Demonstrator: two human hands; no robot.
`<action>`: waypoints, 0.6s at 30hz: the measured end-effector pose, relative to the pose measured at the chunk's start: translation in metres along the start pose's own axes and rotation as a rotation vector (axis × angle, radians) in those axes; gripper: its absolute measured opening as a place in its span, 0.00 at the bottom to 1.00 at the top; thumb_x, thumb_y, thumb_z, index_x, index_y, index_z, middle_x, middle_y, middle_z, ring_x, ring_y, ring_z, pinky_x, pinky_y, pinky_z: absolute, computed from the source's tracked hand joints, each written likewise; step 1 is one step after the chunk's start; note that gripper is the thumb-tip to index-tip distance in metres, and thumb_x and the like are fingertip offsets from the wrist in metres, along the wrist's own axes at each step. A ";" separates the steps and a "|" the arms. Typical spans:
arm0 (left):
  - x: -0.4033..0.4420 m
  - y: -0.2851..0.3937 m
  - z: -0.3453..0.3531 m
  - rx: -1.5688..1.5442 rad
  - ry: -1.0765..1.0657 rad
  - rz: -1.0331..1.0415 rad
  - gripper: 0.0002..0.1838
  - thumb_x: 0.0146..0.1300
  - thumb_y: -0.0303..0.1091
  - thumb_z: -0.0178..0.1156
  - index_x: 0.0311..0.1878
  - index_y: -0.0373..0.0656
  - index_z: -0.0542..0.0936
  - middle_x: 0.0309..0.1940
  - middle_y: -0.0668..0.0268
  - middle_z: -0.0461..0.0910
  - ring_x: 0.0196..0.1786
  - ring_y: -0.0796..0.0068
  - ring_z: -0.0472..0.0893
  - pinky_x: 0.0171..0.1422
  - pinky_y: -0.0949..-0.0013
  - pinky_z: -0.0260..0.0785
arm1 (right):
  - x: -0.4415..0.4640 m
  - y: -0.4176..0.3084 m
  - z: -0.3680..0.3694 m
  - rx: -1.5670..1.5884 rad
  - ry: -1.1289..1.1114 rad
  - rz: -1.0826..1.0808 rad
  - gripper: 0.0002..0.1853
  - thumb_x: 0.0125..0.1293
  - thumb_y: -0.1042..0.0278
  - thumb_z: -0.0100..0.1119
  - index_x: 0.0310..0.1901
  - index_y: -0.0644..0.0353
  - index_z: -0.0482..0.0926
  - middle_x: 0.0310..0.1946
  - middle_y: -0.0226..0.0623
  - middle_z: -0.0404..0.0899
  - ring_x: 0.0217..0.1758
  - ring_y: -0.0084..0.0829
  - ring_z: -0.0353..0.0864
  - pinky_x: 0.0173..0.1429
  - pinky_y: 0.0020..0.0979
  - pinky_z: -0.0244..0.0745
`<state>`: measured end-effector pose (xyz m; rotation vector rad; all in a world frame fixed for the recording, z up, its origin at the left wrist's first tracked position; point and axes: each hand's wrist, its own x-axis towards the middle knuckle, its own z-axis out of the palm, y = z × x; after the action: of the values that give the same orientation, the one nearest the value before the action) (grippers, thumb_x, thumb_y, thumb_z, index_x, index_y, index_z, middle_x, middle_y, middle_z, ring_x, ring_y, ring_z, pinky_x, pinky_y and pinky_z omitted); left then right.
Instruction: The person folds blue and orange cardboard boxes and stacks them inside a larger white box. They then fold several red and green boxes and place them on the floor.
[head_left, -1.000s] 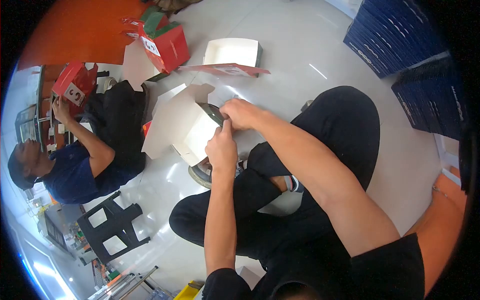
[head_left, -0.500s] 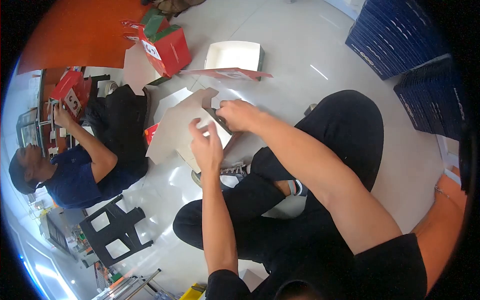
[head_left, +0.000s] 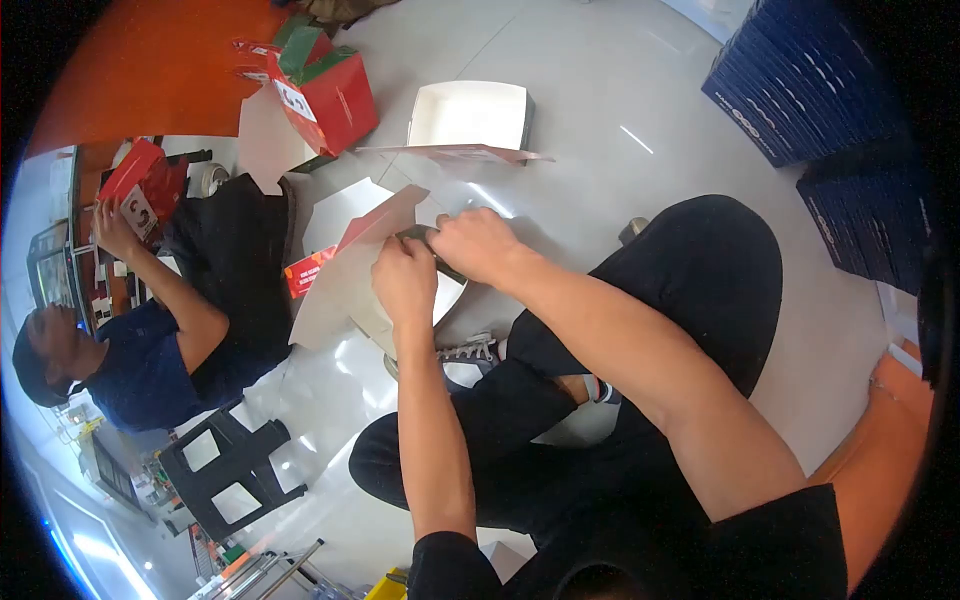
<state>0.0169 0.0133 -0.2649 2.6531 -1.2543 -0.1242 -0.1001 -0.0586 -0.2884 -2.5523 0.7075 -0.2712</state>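
Between my knees and the floor ahead sits a partly folded cardboard box (head_left: 345, 290), pale inside with red on its outer face. My left hand (head_left: 405, 283) is closed, its fingertips pinching the box's edge near a dark green side flap. Right beside it, my right hand (head_left: 476, 246) is curled round the same corner, fingers closed on the box wall. The fingertips of both hands nearly meet. Part of the box's far wall is hidden behind the hands.
Ahead lies an open white-lined box (head_left: 468, 115); left of it stands a red and green box (head_left: 338, 100). A co-worker (head_left: 130, 330) at the left handles another red box (head_left: 135, 185). A black stool (head_left: 235, 465) lies nearby. Dark blue stacks (head_left: 800, 85) stand right.
My left hand has moved up from an open, spread pose to pinch the box edge beside my right hand. The box's large flap has tilted, showing more red.
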 end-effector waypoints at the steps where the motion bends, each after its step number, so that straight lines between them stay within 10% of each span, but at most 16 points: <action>1: 0.001 0.006 -0.004 0.000 -0.050 -0.056 0.16 0.63 0.37 0.52 0.35 0.32 0.82 0.34 0.40 0.83 0.38 0.36 0.83 0.47 0.43 0.75 | 0.000 0.000 0.001 0.001 -0.003 -0.005 0.07 0.59 0.72 0.60 0.36 0.60 0.86 0.41 0.41 0.85 0.46 0.42 0.87 0.45 0.40 0.82; 18: -0.022 0.023 0.018 -0.388 -0.097 -0.092 0.23 0.76 0.46 0.43 0.43 0.36 0.80 0.36 0.40 0.83 0.42 0.35 0.82 0.48 0.44 0.71 | 0.011 0.025 0.014 0.587 -0.034 0.238 0.06 0.62 0.70 0.56 0.37 0.60 0.81 0.39 0.53 0.84 0.46 0.54 0.84 0.51 0.51 0.77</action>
<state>-0.0170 0.0133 -0.2782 2.3877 -1.0115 -0.4652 -0.0980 -0.0780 -0.3120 -1.8969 0.7751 -0.3007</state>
